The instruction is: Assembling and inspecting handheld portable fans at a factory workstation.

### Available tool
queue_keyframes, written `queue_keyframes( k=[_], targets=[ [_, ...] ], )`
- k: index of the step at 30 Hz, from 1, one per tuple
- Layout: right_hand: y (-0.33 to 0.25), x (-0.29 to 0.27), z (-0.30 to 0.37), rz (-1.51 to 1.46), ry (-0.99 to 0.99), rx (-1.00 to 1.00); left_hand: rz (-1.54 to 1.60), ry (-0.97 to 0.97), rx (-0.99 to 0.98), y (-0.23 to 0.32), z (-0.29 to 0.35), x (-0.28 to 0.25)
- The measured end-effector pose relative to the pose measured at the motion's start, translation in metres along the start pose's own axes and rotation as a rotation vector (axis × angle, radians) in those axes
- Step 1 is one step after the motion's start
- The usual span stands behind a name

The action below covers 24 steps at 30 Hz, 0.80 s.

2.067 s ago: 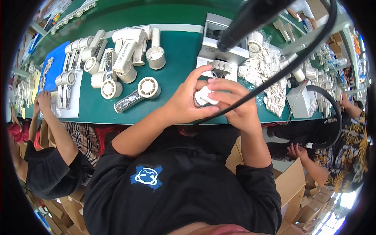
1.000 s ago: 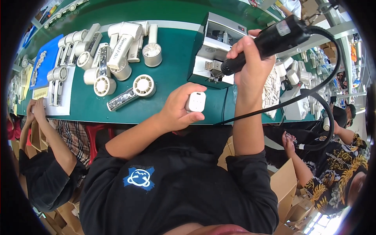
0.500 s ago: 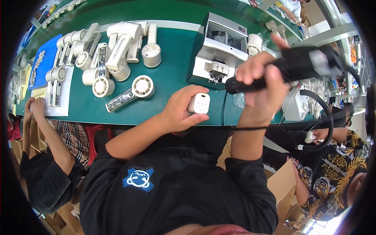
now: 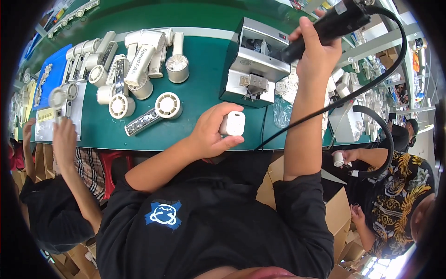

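Observation:
My left hand point(image 4: 213, 130) grips a white piece point(image 4: 233, 124) with a rounded square end face, a dark slot and small holes, just above the table's near edge. The rest of that piece is hidden. My right hand point(image 4: 320, 46) is wrapped around a black electric screwdriver point(image 4: 341, 21), its narrow end pointing down-left at the silver screw feeder point(image 4: 265, 60). I cannot tell whether its tip touches the feeder. Left of my left hand lies a handheld fan point(image 4: 168, 106) with its handle open, showing the inside.
Several white handheld fans point(image 4: 146, 60) stand or lie at the back left of the green table point(image 4: 204, 69). A black cable point(image 4: 334, 106) runs across my right forearm. A co-worker's hand point(image 4: 65, 139) moves at the left; another person's hand point(image 4: 351, 155) holds a white part at the right.
My right hand has raised the screwdriver up and away, to the top right beside the feeder. My left hand has hardly moved. The left co-worker's hand has lifted a fan part.

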State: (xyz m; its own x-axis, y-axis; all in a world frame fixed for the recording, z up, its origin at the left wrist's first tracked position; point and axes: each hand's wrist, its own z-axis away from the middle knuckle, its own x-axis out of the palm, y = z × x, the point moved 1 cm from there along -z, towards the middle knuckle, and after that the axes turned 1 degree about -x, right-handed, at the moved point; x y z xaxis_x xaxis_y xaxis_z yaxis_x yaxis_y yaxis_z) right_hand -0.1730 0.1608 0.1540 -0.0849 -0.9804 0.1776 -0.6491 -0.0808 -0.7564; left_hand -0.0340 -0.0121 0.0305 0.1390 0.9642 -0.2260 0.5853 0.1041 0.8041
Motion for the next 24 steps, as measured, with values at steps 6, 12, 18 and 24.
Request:
queue_keyframes(
  k=[6, 12, 18, 24],
  targets=[
    [-0.001, -0.011, -0.008, 0.059, 0.012, 0.072, 0.041, -0.011, 0.005, -0.003, 0.003, -0.002],
    [-0.011, -0.02, -0.01, 0.003, 0.06, -0.043, 0.028, -0.036, 0.018, -0.003, 0.002, 0.0],
    [-0.016, -0.026, -0.009, 0.009, 0.005, -0.074, 0.026, -0.038, 0.031, -0.003, 0.0, 0.002],
    [-0.003, -0.029, -0.017, -0.022, -0.008, -0.036, 0.061, -0.026, 0.009, -0.005, 0.003, 0.006]
  ],
)
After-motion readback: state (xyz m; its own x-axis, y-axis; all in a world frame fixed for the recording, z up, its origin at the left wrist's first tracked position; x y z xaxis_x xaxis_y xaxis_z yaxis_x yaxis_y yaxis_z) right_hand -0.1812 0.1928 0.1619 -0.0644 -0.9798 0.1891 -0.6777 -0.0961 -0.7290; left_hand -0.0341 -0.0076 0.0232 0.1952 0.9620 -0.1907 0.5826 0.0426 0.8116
